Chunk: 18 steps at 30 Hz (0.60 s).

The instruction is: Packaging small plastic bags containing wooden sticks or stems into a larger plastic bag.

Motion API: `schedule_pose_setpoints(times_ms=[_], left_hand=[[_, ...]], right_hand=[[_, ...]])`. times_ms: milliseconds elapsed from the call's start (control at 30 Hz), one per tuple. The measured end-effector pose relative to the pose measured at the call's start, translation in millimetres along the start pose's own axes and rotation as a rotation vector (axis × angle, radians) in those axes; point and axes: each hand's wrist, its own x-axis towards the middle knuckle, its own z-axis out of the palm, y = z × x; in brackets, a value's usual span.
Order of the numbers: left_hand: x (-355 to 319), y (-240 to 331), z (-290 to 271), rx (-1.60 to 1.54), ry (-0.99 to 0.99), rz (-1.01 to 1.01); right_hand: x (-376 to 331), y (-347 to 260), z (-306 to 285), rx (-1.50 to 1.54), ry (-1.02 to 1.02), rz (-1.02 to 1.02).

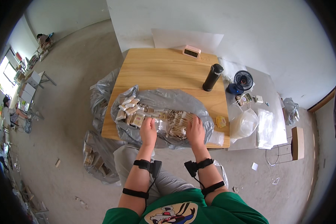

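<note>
Over the wooden bench [160, 69], two bare hands work inside an open grey plastic bag [171, 96] full of cotton swabs [181, 123]!
Down at the bag's middle, the left hand [148, 132] sits beside a clear packet [161, 126], its grip narrow; whether it pinches the film, I cannot tell. Across from it, the right hand [196, 131] is at the loose swabs' right edge, fingers curled, and any hold is hidden. Watch that soft rim: the bag reaches the bench's front edge, so a tug toward the lap could tip swabs onto the floor. Filled packs [130, 105] pile loosely at the left and might slide if nudged. Clear sleeves [216, 139] lie at the near right corner, where a swinging forearm could sweep them off.
</note>
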Motion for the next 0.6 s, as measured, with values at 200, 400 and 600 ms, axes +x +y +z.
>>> schedule_pose_setpoints(times_ms=[200, 400, 600], left_hand=[[6.1, 47.3, -14.3, -0.058, -0.109, 0.119], [2.0, 51.0, -20.6, 0.072, -0.111, 0.215], [-1.6, 46.2, -23.6, -0.02, -0.013, 0.125]], right_hand=[[-34.4, 0.2, 32.5, 0.991, -0.506, 0.606], [-38.7, -7.1, 26.9, 1.742, -0.595, 0.853], [-39.1, 8.2, 7.3, 1.607, -0.456, 0.805]])
